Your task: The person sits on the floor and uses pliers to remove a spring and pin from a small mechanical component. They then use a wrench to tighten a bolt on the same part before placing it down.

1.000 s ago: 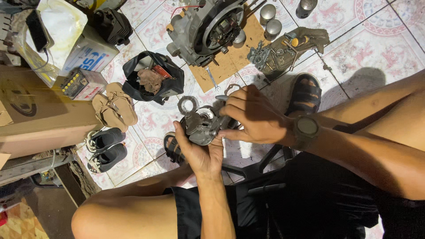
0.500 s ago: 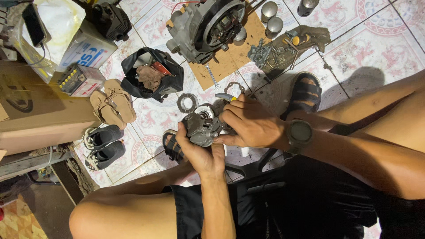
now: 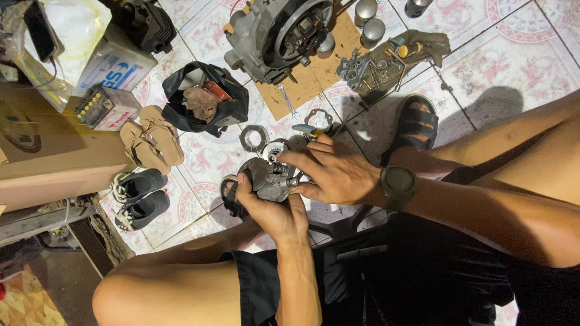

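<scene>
A grey metal clutch-like assembly with springs [image 3: 270, 175] is held over my lap. My left hand [image 3: 270, 208] grips it from below, thumb over its left rim. From the right, my right hand [image 3: 331, 174], a dark watch on its wrist, lays its fingers on the top and side of the part, pinching a small piece at its edge. A small tool with a yellow and blue handle [image 3: 308, 130] lies on the floor just beyond my fingertips.
On the tiled floor are an engine case [image 3: 275, 33] on cardboard, a metal ring [image 3: 254, 137], a gasket [image 3: 318, 118], a wrench [image 3: 289, 101], loose parts on a rag [image 3: 386, 60], a black bag [image 3: 202, 99], sandals [image 3: 151, 139], shoes [image 3: 139, 196] and boxes [image 3: 48, 157].
Both hands have kept hold of the assembly. The right hand's fingers have shifted a little on top of the part, and the head view has drifted slightly.
</scene>
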